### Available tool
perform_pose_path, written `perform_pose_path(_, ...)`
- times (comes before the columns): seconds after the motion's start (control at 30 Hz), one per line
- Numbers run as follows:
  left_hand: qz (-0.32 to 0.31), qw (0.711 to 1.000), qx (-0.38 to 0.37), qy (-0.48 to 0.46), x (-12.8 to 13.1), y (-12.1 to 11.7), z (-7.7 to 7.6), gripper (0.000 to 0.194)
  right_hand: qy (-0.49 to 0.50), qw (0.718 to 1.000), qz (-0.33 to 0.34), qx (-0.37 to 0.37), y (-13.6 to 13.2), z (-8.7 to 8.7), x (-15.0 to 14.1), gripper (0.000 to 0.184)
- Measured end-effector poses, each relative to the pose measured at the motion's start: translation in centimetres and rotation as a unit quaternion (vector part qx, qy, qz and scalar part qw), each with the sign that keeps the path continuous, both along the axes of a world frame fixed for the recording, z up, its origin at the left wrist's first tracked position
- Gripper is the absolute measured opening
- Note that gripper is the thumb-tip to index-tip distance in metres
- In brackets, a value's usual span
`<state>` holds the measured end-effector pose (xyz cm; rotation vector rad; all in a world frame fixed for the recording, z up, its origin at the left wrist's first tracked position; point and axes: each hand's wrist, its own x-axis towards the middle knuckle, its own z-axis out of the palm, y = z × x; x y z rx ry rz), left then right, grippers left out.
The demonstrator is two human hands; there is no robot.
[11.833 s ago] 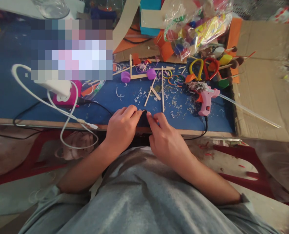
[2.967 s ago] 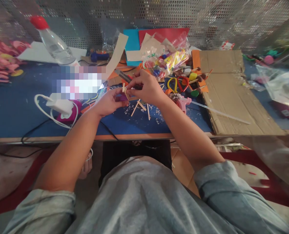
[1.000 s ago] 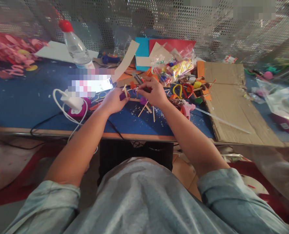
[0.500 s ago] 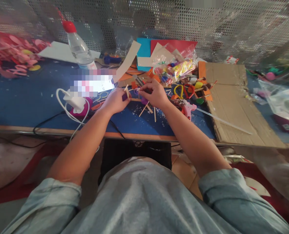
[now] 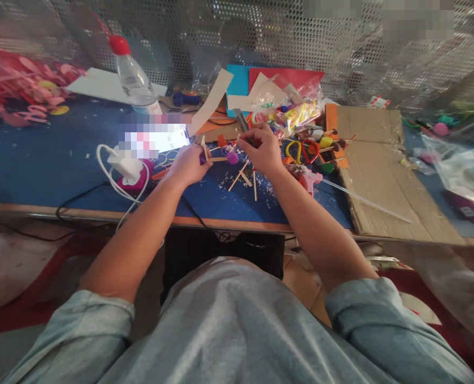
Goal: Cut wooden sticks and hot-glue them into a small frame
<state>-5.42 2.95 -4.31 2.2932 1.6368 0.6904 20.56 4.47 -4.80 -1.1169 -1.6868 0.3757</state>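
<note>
My left hand (image 5: 191,166) is closed around a small build of pale wooden craft sticks (image 5: 204,148). One stick stands up at the fingertips, and another points right toward a round purple piece (image 5: 232,158). Something darker purple shows beside the thumb. My right hand (image 5: 264,152) is pinched, with a narrow flat grey tool (image 5: 242,120) sticking up from behind the fingers; its kind is unclear. Below the hands, several loose wooden sticks (image 5: 255,185) lie on the blue tabletop (image 5: 221,205) among white scraps.
To the left are a lit phone (image 5: 168,141), a white charger (image 5: 127,166) with cables and a red-capped bottle (image 5: 135,80). At right lie a pink glue gun (image 5: 311,181), a clear glue stick (image 5: 369,201) and cardboard (image 5: 397,186). Craft pieces in plastic (image 5: 301,114) sit behind.
My right hand has moved right and slightly up with the grey tool, away from my left hand. The purple round piece is now more exposed. My left hand has barely shifted.
</note>
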Motion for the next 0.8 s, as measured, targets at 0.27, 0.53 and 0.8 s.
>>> perform_pose_path(0.27,0.051,0.998,0.001,-0.022,-0.4,0.3,-0.3,0.029,-0.010,1.000,-0.008,-0.015,0.1,0.0,0.2,0.014)
perform_pose_path(0.53,0.044,0.998,0.009,-0.040,-0.7,0.0,0.1,0.044,-0.009,0.999,0.000,-0.034,0.1,-0.1,0.1,0.016)
perform_pose_path(0.8,0.055,0.998,0.035,-0.028,-1.2,-0.9,1.1,0.078,-0.001,0.999,0.001,-0.041,-0.2,0.2,-0.2,0.017)
